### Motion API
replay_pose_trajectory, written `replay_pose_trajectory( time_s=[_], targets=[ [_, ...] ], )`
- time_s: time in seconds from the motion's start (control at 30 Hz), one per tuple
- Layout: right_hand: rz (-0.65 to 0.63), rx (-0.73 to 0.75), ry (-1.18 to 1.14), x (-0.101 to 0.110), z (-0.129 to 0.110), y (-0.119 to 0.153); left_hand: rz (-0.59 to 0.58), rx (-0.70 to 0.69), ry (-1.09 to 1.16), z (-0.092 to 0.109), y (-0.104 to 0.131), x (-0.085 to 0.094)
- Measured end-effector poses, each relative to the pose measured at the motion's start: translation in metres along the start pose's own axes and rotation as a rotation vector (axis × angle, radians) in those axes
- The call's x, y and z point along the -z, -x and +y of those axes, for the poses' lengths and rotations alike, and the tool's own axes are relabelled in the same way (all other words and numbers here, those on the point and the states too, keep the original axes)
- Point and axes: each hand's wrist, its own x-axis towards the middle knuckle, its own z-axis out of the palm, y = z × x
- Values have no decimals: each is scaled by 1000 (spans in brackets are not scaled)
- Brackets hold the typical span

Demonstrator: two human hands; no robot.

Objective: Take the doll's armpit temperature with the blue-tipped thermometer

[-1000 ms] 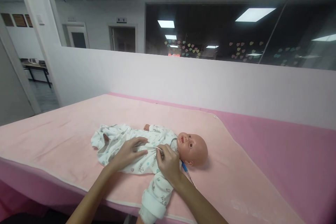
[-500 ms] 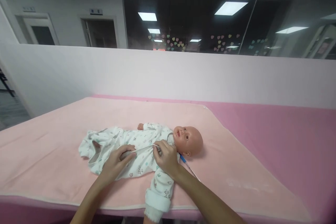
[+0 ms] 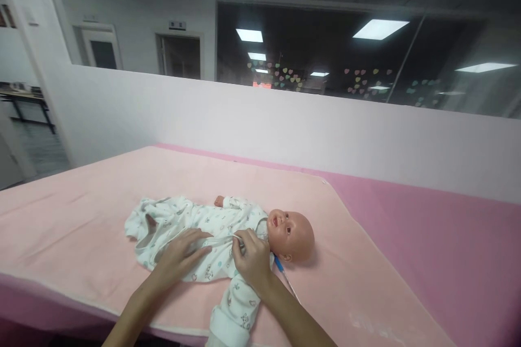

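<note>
A bald baby doll point(image 3: 295, 234) lies on its back, head to the right, dressed in a white printed baby onesie point(image 3: 217, 272). My right hand point(image 3: 253, 261) pinches the front edge of the onesie near the doll's chest, pulling the cloth into a fold. My left hand point(image 3: 185, 255) rests on the onesie over the belly, thumb and fingers apart, the fold running between them. One sleeve of the doll reaches toward me below my right hand. Beside the doll's neck lies a thin stick with a blue end point(image 3: 279, 264), partly covered by my right arm.
A peach sheet point(image 3: 366, 282) covers the pink padded table point(image 3: 407, 217). Behind it stands a low white wall point(image 3: 285, 130) with glass above. At far left, a doorway shows a desk point(image 3: 28, 98).
The camera view has turned left and tilted. The stretched cloth edge between my hands now sits lower, in a looser fold. My right hand keeps its pinch.
</note>
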Motion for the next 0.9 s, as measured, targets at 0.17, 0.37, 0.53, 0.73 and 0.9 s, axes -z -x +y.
replay_pose_trajectory(
  time_s=[0.17,0.37,0.53,0.73,0.9],
  targets=[
    [-19,29,-5,0,2,0,31,82,50,-2,-1,2],
    [-18,79,43,0,3,0,77,175,193,-2,-3,1],
    [-22,83,35,1,2,0,49,161,272,2,-5,5],
    [-21,82,27,2,2,0,38,173,295,6,-5,8],
    [-1,76,16,3,2,1,43,164,263,7,-5,12]
  ],
)
